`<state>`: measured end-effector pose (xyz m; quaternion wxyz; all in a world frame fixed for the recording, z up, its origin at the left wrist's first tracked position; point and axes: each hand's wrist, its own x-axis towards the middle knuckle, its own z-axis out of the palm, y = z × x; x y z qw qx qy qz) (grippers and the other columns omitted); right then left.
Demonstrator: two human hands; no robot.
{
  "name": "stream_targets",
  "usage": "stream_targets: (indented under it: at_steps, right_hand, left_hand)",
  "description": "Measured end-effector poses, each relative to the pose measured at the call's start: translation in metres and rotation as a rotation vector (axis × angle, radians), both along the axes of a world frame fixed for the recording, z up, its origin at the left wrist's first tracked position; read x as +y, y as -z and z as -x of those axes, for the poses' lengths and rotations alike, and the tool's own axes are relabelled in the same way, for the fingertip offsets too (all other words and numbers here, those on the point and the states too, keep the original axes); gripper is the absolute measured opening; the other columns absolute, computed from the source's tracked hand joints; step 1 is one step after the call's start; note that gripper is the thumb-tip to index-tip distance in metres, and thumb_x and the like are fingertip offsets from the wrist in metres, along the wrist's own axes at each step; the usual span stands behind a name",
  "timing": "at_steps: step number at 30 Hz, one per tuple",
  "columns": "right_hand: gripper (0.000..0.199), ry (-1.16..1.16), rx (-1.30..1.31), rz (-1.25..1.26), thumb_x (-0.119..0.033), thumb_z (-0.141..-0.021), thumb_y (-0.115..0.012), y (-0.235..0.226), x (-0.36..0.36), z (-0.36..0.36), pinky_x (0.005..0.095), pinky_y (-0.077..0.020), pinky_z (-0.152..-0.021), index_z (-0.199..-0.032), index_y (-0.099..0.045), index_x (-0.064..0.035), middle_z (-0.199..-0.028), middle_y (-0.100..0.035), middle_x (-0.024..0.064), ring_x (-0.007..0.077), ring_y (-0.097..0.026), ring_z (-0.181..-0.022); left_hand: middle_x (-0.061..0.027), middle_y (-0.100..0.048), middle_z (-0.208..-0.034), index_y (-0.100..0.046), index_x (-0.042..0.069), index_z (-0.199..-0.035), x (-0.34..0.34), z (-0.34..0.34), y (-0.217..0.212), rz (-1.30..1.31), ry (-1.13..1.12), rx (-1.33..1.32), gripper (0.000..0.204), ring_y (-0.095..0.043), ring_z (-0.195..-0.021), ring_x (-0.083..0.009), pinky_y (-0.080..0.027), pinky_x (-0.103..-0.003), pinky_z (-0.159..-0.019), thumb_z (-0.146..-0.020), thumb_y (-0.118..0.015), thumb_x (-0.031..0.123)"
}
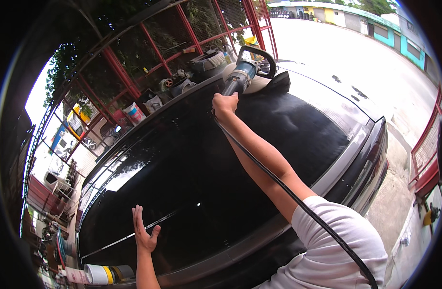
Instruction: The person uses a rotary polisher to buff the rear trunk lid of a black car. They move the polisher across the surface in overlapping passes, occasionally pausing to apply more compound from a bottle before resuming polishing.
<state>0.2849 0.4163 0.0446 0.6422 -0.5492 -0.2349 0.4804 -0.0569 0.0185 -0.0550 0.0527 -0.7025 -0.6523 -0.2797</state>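
Head view — right hand (225, 103) grips polisher (244, 73) near hood (192, 183) edge.

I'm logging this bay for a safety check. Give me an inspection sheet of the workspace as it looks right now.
Surface: glossy black car panel, reflective, a pale trim line across it.
Job's things: blue-grey electric polisher with black loop handle, its pad on the panel's far edge.
Clutter: white roll with yellow band by the near edge; buckets and containers beyond the car.
Grippers: right hand grips the polisher body; left hand rests flat, fingers spread, on the panel.
Cables: black power cord runs along the right arm over the shoulder.
Surroundings: red metal mesh fence, trees, pale concrete yard, coloured buildings.
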Motion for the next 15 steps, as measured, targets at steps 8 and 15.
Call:
stream_targets:
  at_steps: [8,15]
  right_hand:
    - [0.051,0.055,0.1,-0.065,-0.003,-0.082,-0.067,0.01,0.045,-0.011,0.0391,-0.0487,-0.042,-0.13,-0.049,0.002,-0.08,-0.065,0.0151,0.0222,-0.064,-0.053]
    - [0.046,0.225,-0.088,-0.121,-0.002,-0.081,-0.066,0.039,0.086,-0.01,0.0394,-0.0492,-0.043,-0.124,-0.05,0.0021,-0.079,-0.064,0.0146,0.023,-0.065,-0.055]
  left_hand:
    - [-0.0257,-0.036,-0.167,-0.034,0.002,-0.163,-0.01,-0.005,-0.004,0.003,-0.001,-0.009,0.102,-0.027,-0.158,-0.0461,-0.025,-0.054,-0.128,-0.095,-0.061,0.073]
    - [-0.0264,-0.036,-0.167,-0.033,0.0,-0.163,0.008,-0.017,-0.006,-0.012,0.045,-0.01,0.101,-0.027,-0.159,-0.0456,-0.024,-0.052,-0.128,-0.097,-0.06,0.07]
